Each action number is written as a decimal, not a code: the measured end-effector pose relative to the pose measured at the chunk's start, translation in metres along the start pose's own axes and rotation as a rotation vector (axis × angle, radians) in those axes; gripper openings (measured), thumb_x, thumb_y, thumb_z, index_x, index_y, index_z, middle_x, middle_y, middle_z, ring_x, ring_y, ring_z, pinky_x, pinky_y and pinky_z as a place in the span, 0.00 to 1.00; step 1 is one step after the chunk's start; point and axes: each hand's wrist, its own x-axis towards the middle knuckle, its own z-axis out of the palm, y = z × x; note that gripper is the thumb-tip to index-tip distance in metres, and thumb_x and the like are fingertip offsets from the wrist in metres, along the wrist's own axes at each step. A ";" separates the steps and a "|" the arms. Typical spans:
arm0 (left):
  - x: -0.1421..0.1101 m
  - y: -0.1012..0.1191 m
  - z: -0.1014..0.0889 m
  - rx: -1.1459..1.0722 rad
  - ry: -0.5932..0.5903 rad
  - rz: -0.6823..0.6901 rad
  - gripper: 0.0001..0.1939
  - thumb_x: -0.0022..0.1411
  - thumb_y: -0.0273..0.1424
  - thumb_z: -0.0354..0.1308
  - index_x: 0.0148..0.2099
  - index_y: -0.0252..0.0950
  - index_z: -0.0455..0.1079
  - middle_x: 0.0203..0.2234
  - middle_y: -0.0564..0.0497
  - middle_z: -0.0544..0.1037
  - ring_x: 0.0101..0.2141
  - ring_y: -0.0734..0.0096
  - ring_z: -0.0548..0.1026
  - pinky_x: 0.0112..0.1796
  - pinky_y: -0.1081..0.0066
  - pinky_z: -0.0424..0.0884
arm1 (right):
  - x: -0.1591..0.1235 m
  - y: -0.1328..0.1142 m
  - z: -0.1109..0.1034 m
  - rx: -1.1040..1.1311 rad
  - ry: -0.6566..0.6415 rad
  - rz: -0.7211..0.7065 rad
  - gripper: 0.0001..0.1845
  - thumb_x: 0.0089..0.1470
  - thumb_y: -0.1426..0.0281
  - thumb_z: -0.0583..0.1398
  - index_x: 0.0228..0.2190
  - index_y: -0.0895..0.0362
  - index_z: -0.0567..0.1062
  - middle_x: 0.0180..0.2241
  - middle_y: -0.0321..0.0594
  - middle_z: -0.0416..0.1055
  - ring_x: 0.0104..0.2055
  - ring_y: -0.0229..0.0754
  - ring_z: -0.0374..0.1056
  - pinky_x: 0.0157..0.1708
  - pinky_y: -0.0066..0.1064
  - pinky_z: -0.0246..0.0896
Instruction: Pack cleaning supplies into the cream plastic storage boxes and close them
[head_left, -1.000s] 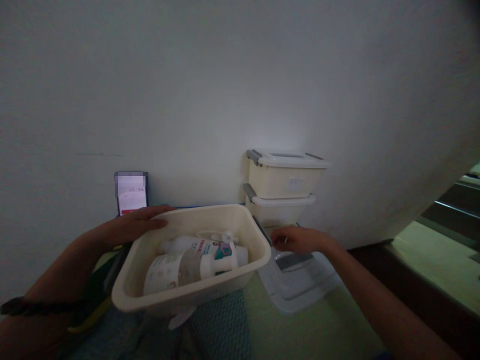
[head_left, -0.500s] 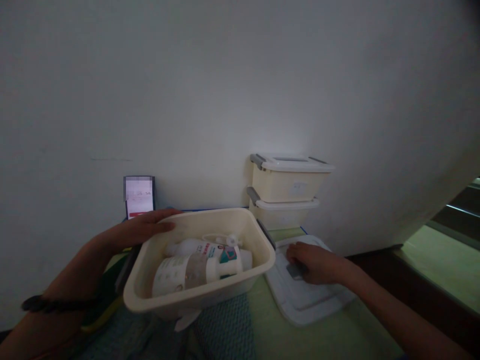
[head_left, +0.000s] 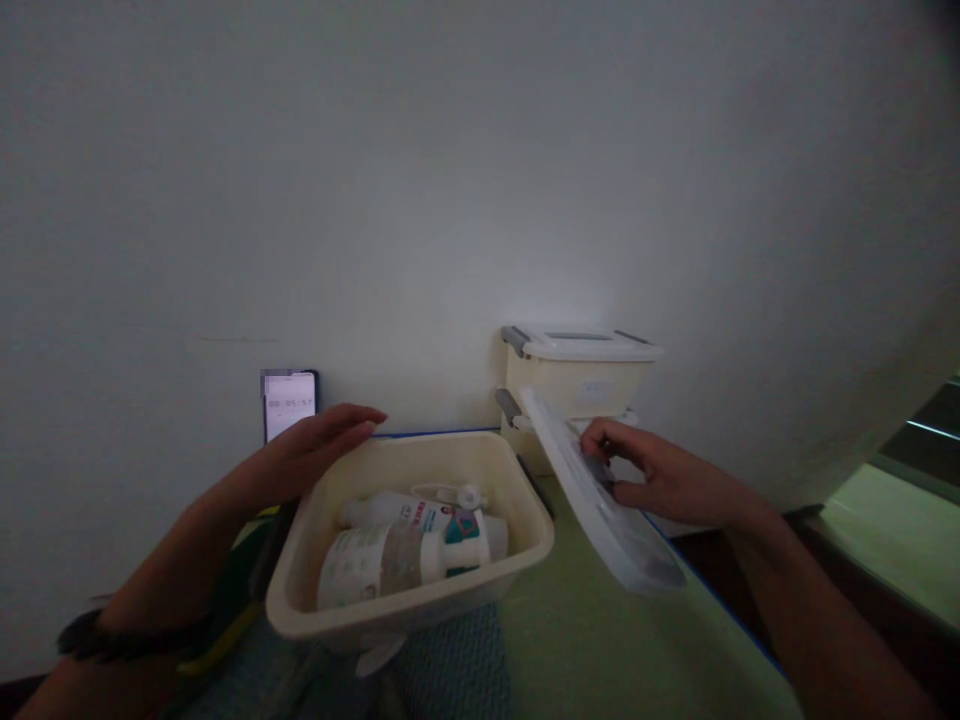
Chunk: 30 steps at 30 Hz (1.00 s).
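Observation:
A cream plastic storage box (head_left: 525,535) stands uncovered in front of me. Inside it lie a white pump bottle (head_left: 360,568) and a second white bottle (head_left: 401,508) with red print, partly hidden behind the first. Over the box's back left corner hovers my left hand (head_left: 322,450), its fingers stretched out and holding nothing. My right hand (head_left: 637,465) grips the white lid (head_left: 574,480) by the grey handle on its top. The lid is tilted up on edge above the green surface, to the right of the box.
Two lidded cream boxes, the upper box (head_left: 574,385) on the lower box (head_left: 521,440), stand stacked against the wall. A phone (head_left: 291,405) with a lit timer leans at the left. Blue-green woven cloth (head_left: 457,660) lies under the box on the green tabletop (head_left: 577,640).
My right hand has lifted the lid off the green surface and tipped it up. My left hand has risen off the box's rim, its fingers now straighter.

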 end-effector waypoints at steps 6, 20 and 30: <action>-0.023 0.054 0.001 -0.626 -0.065 -0.044 0.31 0.63 0.50 0.39 0.62 0.38 0.50 0.29 0.47 0.76 0.22 0.68 0.72 0.25 0.66 0.71 | 0.052 -0.069 0.021 -0.027 0.081 -0.108 0.12 0.40 0.78 0.55 0.32 0.56 0.65 0.32 0.37 0.65 0.34 0.39 0.61 0.35 0.30 0.56; -0.022 0.065 -0.002 -0.696 0.410 -0.253 0.36 0.51 0.31 0.62 0.62 0.45 0.55 0.20 0.57 0.75 0.15 0.78 0.69 0.14 0.82 0.64 | 0.078 -0.052 0.026 -0.080 0.642 -0.156 0.16 0.54 0.65 0.57 0.44 0.55 0.70 0.49 0.44 0.67 0.54 0.48 0.60 0.56 0.46 0.50; -0.028 0.063 -0.013 -0.739 0.366 -0.388 0.41 0.47 0.23 0.60 0.62 0.48 0.54 0.36 0.55 0.79 0.19 0.78 0.72 0.21 0.81 0.71 | 0.080 -0.048 0.025 0.630 0.444 0.065 0.28 0.55 0.60 0.55 0.56 0.53 0.60 0.43 0.41 0.74 0.39 0.44 0.72 0.31 0.32 0.68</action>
